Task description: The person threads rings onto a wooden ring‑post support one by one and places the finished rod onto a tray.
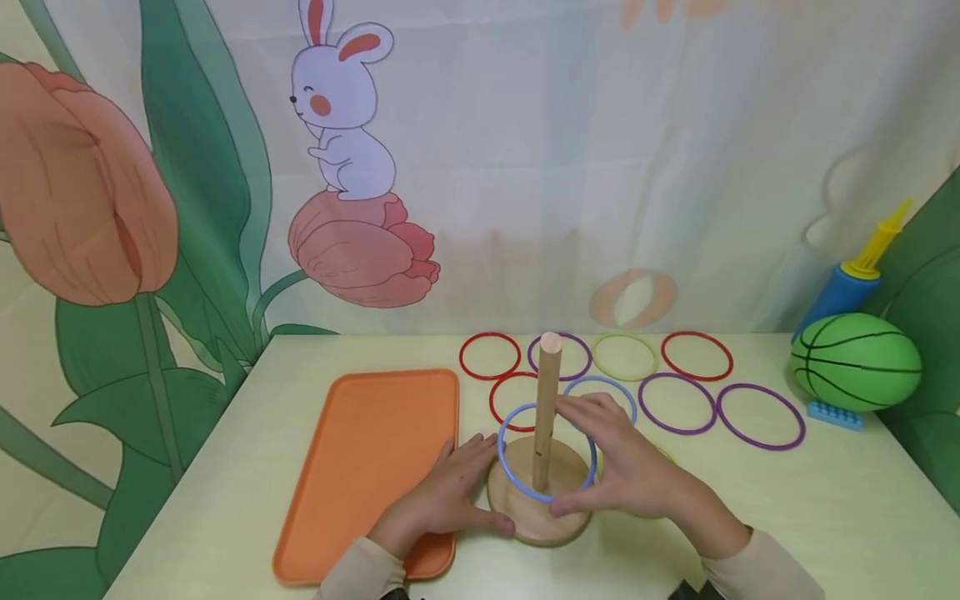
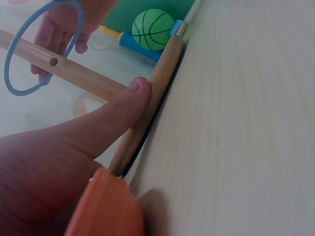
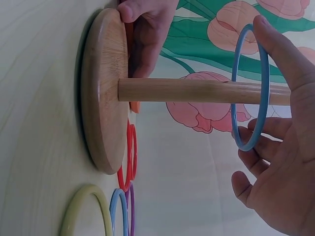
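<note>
A wooden stand has a round base (image 1: 536,521) and an upright peg (image 1: 548,392). My right hand (image 1: 637,462) pinches a blue ring (image 3: 266,73) between thumb and fingertips. The ring circles the peg partway up, above the base, slightly tilted in the right wrist view. My left hand (image 1: 450,492) rests against the base's left side, fingers fairly straight and spread. In the left wrist view its thumb (image 2: 118,115) presses on the base; its fingertips are hidden there.
An orange tray (image 1: 367,467) lies left of the stand. Behind it are several rings: red (image 1: 697,332), purple (image 1: 678,432), yellow (image 1: 626,381) and blue (image 1: 633,408). A green ball (image 1: 855,362), a blue-and-yellow pump (image 1: 843,292) and a blue toy block (image 1: 835,415) sit at the right edge.
</note>
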Available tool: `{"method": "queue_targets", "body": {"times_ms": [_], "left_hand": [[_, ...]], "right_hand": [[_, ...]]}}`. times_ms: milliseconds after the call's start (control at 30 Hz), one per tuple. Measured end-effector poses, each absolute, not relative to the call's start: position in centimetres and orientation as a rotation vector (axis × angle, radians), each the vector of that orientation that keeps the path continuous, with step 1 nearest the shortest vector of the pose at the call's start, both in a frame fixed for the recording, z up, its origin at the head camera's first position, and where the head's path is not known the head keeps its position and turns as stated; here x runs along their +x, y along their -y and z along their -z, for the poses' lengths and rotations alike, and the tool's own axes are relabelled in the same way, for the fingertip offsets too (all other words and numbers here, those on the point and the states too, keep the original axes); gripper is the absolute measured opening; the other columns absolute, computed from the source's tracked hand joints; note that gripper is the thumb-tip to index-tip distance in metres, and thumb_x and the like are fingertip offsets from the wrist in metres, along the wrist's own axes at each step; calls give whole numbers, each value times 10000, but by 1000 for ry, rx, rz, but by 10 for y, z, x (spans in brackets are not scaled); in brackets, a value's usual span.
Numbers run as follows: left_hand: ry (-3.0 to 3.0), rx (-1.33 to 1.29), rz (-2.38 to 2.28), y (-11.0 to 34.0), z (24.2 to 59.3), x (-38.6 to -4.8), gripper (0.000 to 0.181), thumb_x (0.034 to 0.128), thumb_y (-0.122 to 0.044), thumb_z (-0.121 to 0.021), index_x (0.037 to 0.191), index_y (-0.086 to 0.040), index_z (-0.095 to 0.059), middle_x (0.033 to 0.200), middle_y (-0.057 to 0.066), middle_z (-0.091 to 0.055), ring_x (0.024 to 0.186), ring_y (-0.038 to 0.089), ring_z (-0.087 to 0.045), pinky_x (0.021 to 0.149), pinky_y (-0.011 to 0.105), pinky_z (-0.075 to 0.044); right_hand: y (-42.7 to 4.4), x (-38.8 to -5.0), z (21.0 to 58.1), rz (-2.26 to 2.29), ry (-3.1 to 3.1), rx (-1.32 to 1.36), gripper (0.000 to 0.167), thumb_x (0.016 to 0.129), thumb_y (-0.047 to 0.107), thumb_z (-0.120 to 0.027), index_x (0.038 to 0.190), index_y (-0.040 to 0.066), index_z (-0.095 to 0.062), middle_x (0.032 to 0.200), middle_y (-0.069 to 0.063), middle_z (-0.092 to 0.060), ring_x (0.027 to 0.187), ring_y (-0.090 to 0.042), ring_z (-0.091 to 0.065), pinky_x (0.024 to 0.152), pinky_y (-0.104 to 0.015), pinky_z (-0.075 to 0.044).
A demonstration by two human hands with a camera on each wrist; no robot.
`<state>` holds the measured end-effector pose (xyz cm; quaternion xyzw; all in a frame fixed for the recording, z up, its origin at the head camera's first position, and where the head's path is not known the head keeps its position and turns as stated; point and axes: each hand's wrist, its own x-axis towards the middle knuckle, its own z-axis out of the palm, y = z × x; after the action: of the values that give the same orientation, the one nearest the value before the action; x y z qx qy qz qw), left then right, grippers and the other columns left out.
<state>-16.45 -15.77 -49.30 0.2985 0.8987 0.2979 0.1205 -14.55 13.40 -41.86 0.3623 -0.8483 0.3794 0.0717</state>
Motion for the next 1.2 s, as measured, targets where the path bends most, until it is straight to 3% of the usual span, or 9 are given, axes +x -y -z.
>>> {"method": "queue_targets", "body": {"times_ms": [167,433,700,1200], "left_hand": [[-2637,880,-860,158,493,-164,1115,788,-627,-863,1661,-160,-350,1722,73,-302,1599,374,-210,1271,642,0],[-2628,881,-854,159,493,-162,1073,800,-618,-858,1640,-135,-395,1718,93,-310,1603,361,-202,1272,639,5],[-2622,880,-865,159,494,-162,1063,804,-627,-850,1644,-164,-392,1719,103,-304,1605,360,-194,1273,635,10],[-2627,886,-854,158,494,-163,1041,805,-631,-845,1635,-182,-406,1713,110,-317,1604,355,-200,1275,629,7]], "right_hand": [[-133,-147,421,-1133,2578,1082,1147,672,504,-987,1637,274,-409,1558,64,-534,1270,-158,-414,1003,-507,-459],[-134,-147,426,-1157,2628,1073,1114,694,607,-939,1625,266,-431,1566,60,-520,1298,-146,-407,1035,-499,-480],[-134,-148,432,-1140,2655,1066,1103,665,483,-994,1605,254,-464,1557,28,-526,1318,-165,-410,1051,-524,-481],[-134,-153,446,-1129,2736,1081,1064,659,512,-986,1570,239,-509,1543,23,-519,1337,-177,-402,1079,-541,-469]]}}
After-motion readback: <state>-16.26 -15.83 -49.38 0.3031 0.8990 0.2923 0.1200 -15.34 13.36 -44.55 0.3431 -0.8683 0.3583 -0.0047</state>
